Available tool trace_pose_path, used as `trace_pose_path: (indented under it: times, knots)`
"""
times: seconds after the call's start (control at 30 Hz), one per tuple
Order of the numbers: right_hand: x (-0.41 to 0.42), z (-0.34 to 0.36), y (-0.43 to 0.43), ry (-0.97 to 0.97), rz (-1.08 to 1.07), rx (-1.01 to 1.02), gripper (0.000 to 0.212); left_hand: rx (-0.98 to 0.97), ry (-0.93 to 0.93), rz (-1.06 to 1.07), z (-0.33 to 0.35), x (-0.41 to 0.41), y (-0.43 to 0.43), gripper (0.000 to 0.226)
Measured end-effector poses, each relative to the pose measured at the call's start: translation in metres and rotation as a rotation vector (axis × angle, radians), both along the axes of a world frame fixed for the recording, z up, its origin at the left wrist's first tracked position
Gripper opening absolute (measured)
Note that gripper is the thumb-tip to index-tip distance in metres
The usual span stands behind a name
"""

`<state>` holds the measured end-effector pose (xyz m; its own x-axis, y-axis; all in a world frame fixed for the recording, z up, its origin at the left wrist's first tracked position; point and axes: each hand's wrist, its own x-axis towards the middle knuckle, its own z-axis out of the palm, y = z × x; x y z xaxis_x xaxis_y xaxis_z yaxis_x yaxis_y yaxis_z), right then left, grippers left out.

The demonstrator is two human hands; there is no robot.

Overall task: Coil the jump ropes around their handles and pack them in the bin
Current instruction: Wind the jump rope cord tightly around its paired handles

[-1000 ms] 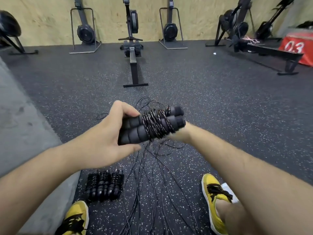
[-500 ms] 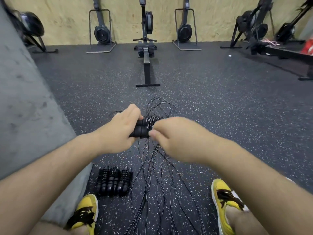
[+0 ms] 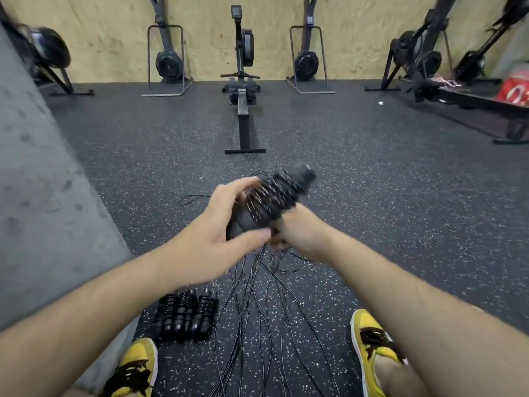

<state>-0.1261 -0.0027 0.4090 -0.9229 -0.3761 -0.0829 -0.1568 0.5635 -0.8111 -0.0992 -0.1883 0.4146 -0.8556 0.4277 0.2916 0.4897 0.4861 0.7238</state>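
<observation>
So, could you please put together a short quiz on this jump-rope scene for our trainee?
1. True or false: the finished black coiled rope bundles lie on the speckled dark rubber floor.
2. What does the left hand grip? A) a water bottle B) the black foam handles wrapped in cord C) a towel
3. Fill in: the loose black cords trail over the floor between the person's two yellow ____.

Key: 1 true; 2 B; 3 shoes.
</observation>
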Motion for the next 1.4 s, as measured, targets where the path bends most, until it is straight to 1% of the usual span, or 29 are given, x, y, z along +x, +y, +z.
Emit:
trace_pose_path:
  times: [0.07,0.13,0.17,0.2,0.23,0.33,0.43,0.53,0.6,0.7,0.77,0.87,1.07,1.17,1.27,1.4]
  knots:
    - [0.001,-0.015,-0.024,0.201,-0.096,-0.042,0.028,0.091,-0.068,0.198,0.002,-0.009,0.002,0.048]
    - [0.005,-0.026,-0.041,0.293,-0.156,-0.013,0.021,0.150,-0.174,0.291,0.000,-0.019,-0.001,0.041]
    - [0.010,-0.028,-0.046,0.359,-0.187,-0.011,0.017,0.140,-0.195,0.302,-0.001,-0.022,-0.002,0.040]
    - [0.014,-0.029,-0.049,0.437,-0.224,-0.017,0.015,0.127,-0.201,0.310,-0.003,-0.024,-0.003,0.040]
    - [0.017,-0.027,-0.051,0.496,-0.272,-0.078,0.014,0.127,-0.195,0.318,-0.003,-0.023,-0.004,0.041]
    - [0.020,-0.021,-0.055,0.541,-0.353,-0.226,0.019,0.182,-0.136,0.360,0.003,-0.020,-0.003,0.043]
    - [0.021,-0.012,-0.054,0.625,-0.357,-0.306,0.018,0.283,-0.119,0.370,0.011,-0.016,-0.007,0.050]
    - [0.021,-0.007,-0.049,0.685,-0.312,-0.367,0.018,0.410,-0.112,0.287,0.013,-0.010,-0.008,0.061]
    - [0.019,-0.006,-0.046,0.786,-0.305,-0.285,0.024,0.489,-0.112,0.202,0.012,-0.006,-0.007,0.059]
    - [0.015,-0.004,-0.044,0.885,-0.298,-0.159,0.047,0.590,-0.161,0.140,0.012,-0.006,-0.005,0.054]
    - [0.012,0.000,-0.043,0.892,-0.269,-0.139,0.058,0.701,-0.250,0.100,0.013,-0.008,-0.004,0.051]
    - [0.010,0.007,-0.038,0.906,-0.185,-0.107,0.065,0.833,-0.336,0.065,0.017,-0.008,-0.001,0.049]
    - [0.017,0.023,-0.025,0.833,-0.052,-0.146,0.082,0.986,-0.472,0.023,0.021,-0.012,-0.003,0.049]
    - [0.018,0.026,-0.016,0.819,-0.021,-0.026,0.079,1.025,-0.514,-0.012,0.022,-0.012,-0.002,0.049]
    - [0.017,0.028,-0.011,0.901,0.038,0.144,0.070,1.002,-0.538,-0.021,0.021,-0.011,0.001,0.048]
    - [0.015,0.028,-0.003,0.991,0.071,0.202,0.059,1.007,-0.532,-0.016,0.024,-0.013,0.003,0.047]
